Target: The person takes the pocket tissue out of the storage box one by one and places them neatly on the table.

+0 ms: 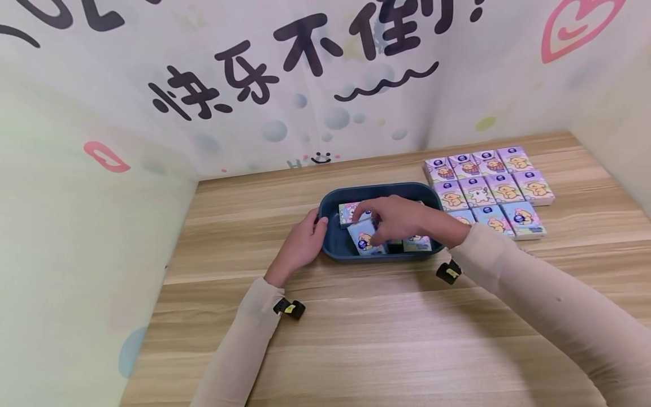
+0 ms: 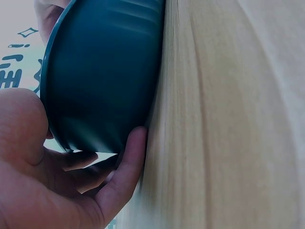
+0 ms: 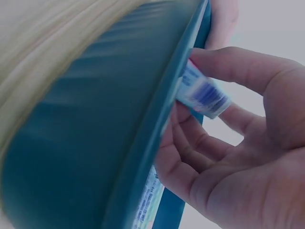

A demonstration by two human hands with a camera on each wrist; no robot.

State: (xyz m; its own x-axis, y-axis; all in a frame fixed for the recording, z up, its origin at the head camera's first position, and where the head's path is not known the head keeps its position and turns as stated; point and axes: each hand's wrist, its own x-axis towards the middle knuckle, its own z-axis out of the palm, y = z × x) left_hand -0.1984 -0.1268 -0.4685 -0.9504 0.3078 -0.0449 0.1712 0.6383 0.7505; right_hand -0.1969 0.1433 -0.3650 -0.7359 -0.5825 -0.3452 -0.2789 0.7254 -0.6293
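Note:
A dark blue oblong plastic basin (image 1: 351, 259) stands on the wooden table. My left hand (image 1: 304, 240) grips its left end, thumb at the rim; in the left wrist view the fingers lie along the outer wall (image 2: 102, 81). Reaching inside, my right hand (image 1: 402, 217) pinches a small light-blue cartoon-printed pack (image 1: 362, 236) between thumb and fingers. That pack (image 3: 207, 98) sits tilted, its barcode end showing in the right wrist view. Another pack (image 1: 347, 212) lies behind it, and one more (image 1: 418, 244) is at the basin's right end. The hand hides part of the inside.
Right of the basin, several purple and blue cartoon packs (image 1: 478, 195) lie in close rows; my right forearm covers part of the front row. A printed cloth wall (image 1: 305, 124) borders the table's back. Bare wood (image 1: 386, 328) shows in front of the basin.

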